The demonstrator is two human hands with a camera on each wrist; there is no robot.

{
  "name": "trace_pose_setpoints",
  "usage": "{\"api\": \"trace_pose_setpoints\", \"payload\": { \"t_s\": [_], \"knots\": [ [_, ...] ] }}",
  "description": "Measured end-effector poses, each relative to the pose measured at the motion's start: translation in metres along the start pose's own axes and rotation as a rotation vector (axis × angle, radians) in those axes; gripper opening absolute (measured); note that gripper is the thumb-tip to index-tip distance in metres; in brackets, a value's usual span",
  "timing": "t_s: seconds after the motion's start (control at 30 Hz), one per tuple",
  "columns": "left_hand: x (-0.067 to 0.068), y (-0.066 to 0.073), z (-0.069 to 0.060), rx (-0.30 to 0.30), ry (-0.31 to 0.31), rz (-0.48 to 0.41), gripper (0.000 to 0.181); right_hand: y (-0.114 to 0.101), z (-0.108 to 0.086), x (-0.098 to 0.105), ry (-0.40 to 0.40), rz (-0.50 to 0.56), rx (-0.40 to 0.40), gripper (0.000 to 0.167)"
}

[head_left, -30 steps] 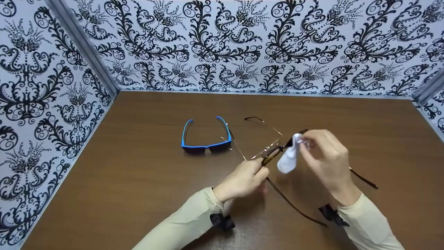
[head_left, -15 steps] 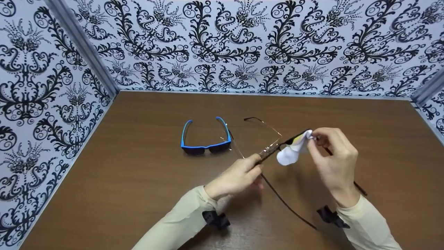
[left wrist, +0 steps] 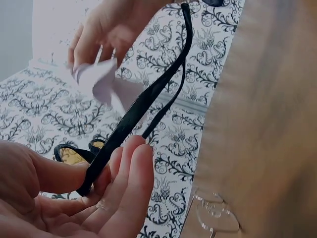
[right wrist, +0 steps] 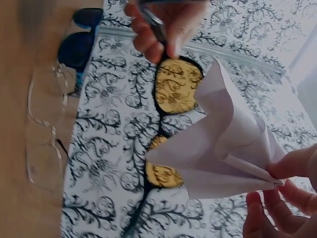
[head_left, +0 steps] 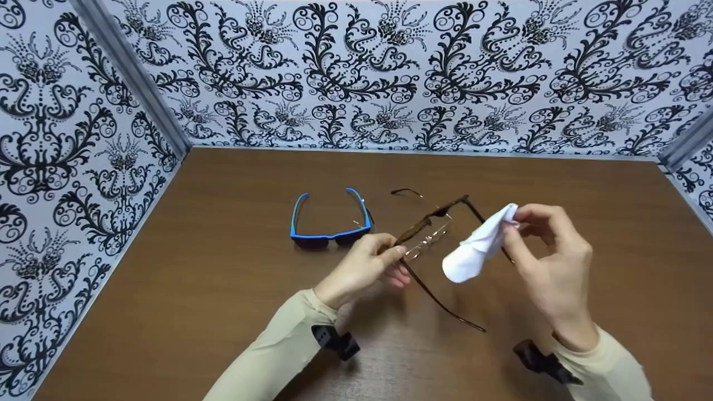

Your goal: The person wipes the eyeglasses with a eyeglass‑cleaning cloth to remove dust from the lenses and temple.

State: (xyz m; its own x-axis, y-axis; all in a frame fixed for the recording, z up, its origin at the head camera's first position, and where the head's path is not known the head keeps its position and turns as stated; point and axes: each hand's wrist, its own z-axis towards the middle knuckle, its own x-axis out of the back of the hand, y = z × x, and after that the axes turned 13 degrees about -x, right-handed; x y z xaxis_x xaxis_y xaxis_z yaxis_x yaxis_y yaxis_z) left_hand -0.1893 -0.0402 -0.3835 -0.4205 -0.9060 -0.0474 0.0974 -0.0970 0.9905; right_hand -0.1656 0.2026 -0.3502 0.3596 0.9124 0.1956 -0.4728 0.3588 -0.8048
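My left hand (head_left: 356,270) pinches dark-framed glasses (right wrist: 176,89) with yellow lenses at one front corner, holding them above the table with both temples unfolded. In the left wrist view, thumb and fingers close on the frame near the hinge of the near temple (left wrist: 131,116). A white cloth (head_left: 478,250) hangs from the thumb and fingertips of my right hand (head_left: 557,273), to the right of the glasses. The right wrist view has the cloth spread in front of part of the lower lens, hiding some of it; whether they touch I cannot tell.
Blue-framed sunglasses (head_left: 331,239) lie on the brown table (head_left: 234,267), left of the hands. Thin metal-framed glasses (right wrist: 53,130) lie beside them, partly behind the held pair in the head view. Patterned walls (head_left: 356,72) border the table at the back and sides.
The cloth has come away from the lens, and my right hand has shifted right with it. My left hand has moved left and turned the glasses, so their front and both temples show more.
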Motion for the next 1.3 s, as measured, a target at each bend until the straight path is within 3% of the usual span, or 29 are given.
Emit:
{"api": "trace_pose_setpoints", "payload": {
  "t_s": [0.23,0.47,0.57,0.73,0.93,1.3],
  "knots": [
    [0.016,0.004,-0.003,0.005,0.026,0.039,0.013,-0.002,0.015,0.035,-0.015,-0.043,0.022,0.038],
    [0.030,0.008,-0.006,-0.005,0.029,0.090,0.014,0.007,0.027,0.066,-0.028,-0.048,0.021,0.032],
    [0.035,0.011,-0.007,-0.002,0.015,0.117,0.014,0.015,0.027,0.071,-0.071,-0.118,0.045,0.032],
    [0.041,0.017,-0.006,0.028,-0.049,0.113,0.015,0.032,0.020,0.072,-0.158,-0.293,0.092,0.038],
    [0.045,0.021,-0.003,0.049,-0.106,0.090,0.016,0.046,0.007,0.063,-0.237,-0.320,0.078,0.038],
    [0.042,0.017,-0.004,0.072,-0.107,0.069,0.014,0.049,-0.011,0.037,-0.373,-0.324,-0.138,0.025]
  ]
}}
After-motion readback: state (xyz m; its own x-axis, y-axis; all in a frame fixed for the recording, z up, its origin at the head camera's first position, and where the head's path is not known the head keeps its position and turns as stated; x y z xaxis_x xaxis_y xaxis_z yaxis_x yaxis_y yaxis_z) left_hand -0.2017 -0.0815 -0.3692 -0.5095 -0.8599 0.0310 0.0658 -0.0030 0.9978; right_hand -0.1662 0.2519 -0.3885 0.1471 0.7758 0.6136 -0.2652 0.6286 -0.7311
